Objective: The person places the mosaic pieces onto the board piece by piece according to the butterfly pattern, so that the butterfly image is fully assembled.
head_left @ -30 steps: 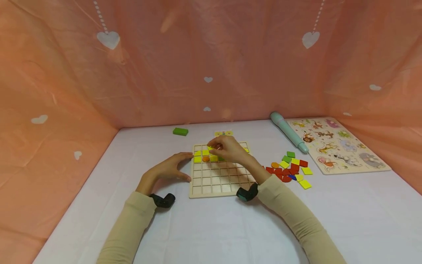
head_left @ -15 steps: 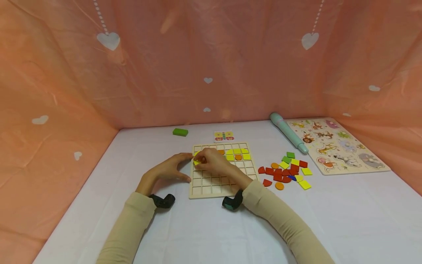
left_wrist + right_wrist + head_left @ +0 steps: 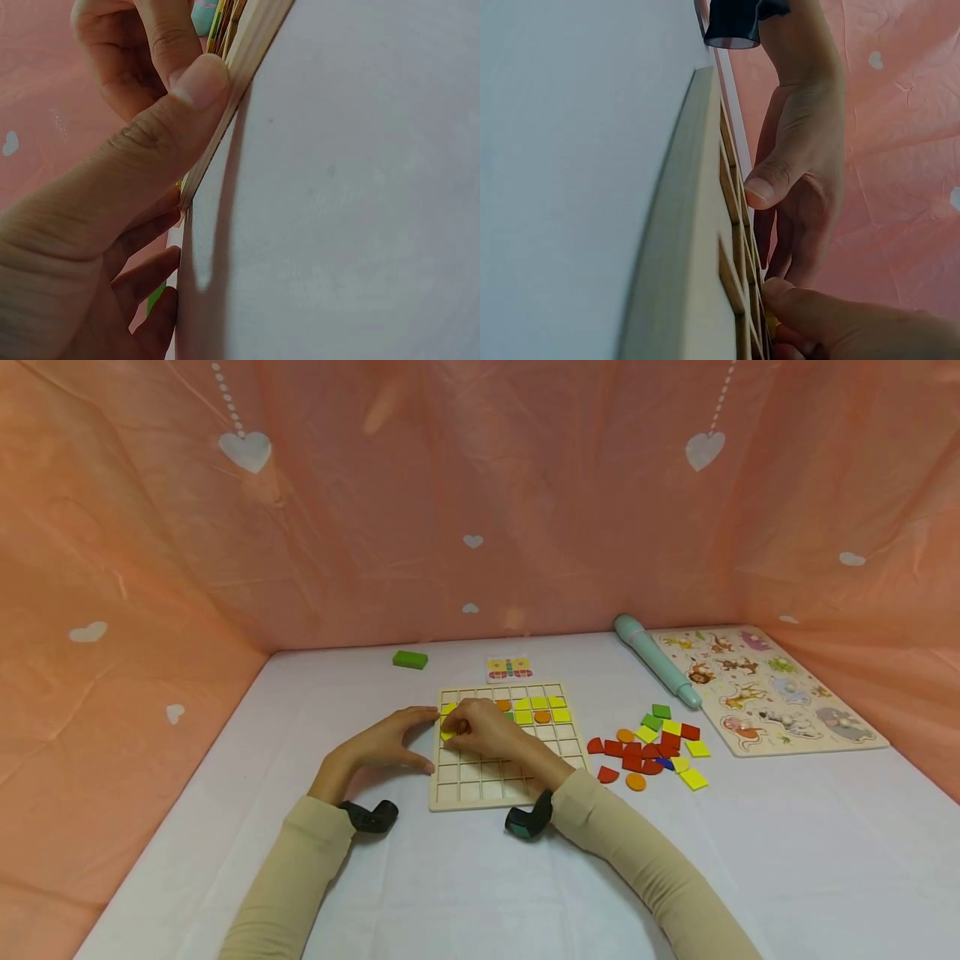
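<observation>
A square wooden grid board [image 3: 468, 774] lies on the table with yellow, orange and green pieces in its upper rows. At its left edge rests my left hand [image 3: 384, 742], thumb and fingers spread; in the left wrist view the thumb of that hand [image 3: 142, 165] touches the board's side. My right hand [image 3: 487, 729] is over the upper left cells, its fingertips pinching a yellow piece [image 3: 447, 735]. The right wrist view shows the right hand [image 3: 847, 322] low over the grid, a bit of yellow [image 3: 772, 322] beneath the fingertips, which mostly hide it.
Loose red, yellow, green, orange and blue pieces [image 3: 632, 763] lie right of the board. A butterfly pattern card [image 3: 509, 669] is behind it, a green block [image 3: 410, 659] at back left. Farther right are a mint microphone-shaped object [image 3: 656, 660] and an animal puzzle board [image 3: 780, 693].
From the board's upper middle, my right hand has moved left and slightly nearer to the left cells, uncovering pieces and the card. The yellow piece there now sits slightly lower. My left hand stays put.
</observation>
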`<state>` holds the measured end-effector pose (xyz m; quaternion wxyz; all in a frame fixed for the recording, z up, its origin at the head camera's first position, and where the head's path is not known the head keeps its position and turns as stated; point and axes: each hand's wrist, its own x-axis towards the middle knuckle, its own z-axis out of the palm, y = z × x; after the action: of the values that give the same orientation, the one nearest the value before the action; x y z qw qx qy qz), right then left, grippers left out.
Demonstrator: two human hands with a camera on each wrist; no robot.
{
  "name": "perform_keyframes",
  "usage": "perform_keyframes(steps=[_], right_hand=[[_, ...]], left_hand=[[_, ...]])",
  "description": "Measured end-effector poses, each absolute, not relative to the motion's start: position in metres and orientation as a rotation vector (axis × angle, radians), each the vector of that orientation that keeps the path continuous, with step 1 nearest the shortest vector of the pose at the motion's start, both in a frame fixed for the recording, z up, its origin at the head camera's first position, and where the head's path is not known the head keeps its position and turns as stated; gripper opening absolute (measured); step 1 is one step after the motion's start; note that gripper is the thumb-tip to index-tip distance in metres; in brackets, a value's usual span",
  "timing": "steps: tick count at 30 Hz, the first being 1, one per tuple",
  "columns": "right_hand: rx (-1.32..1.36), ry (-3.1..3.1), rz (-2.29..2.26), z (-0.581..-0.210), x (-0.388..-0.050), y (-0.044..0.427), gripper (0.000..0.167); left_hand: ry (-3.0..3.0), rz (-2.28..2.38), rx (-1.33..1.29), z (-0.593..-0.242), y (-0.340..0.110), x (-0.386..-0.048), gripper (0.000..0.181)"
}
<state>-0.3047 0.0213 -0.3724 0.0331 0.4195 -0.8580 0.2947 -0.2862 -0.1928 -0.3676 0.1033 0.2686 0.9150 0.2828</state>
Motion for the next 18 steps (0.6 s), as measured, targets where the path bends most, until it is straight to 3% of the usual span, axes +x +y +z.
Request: perform_keyframes(steps=[18], right_hand=[[1.292, -2.620, 0.932, -0.3729, -0.3060, 0.0222, 0.018]], left_hand=[[2.706, 0.816, 0.755, -0.3665, -0.1912, -0.2865, 0.090]])
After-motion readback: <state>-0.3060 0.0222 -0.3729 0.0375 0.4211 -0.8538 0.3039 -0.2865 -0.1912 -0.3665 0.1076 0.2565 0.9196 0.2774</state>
